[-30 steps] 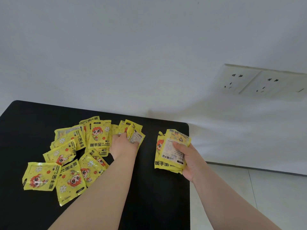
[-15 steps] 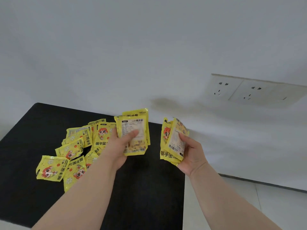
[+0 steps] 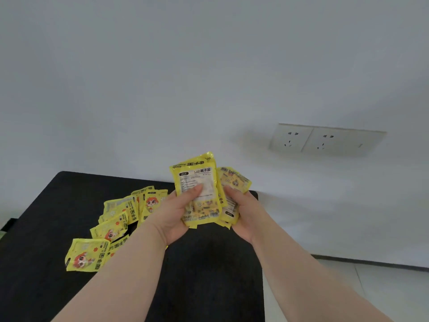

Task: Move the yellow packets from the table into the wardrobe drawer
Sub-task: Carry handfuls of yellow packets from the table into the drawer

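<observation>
My left hand (image 3: 173, 214) grips a few yellow packets (image 3: 197, 182), held upright with the printed back side facing me, thumb across the front. My right hand (image 3: 243, 212) holds a second stack of yellow packets (image 3: 234, 182) right behind and beside them, so the two bundles touch above the black table (image 3: 209, 263). Several more yellow packets (image 3: 111, 226) with a red-haired cartoon figure lie scattered on the table's left half. The wardrobe drawer is not in view.
A white wall rises directly behind the table, with a double socket plate (image 3: 325, 140) at the right. The table's right edge runs near my right forearm, with light floor tiles (image 3: 348, 293) beyond it.
My left hand lifted packets off the table pile and carried them right to meet the stack in my right hand. The view tilted upward a little.
</observation>
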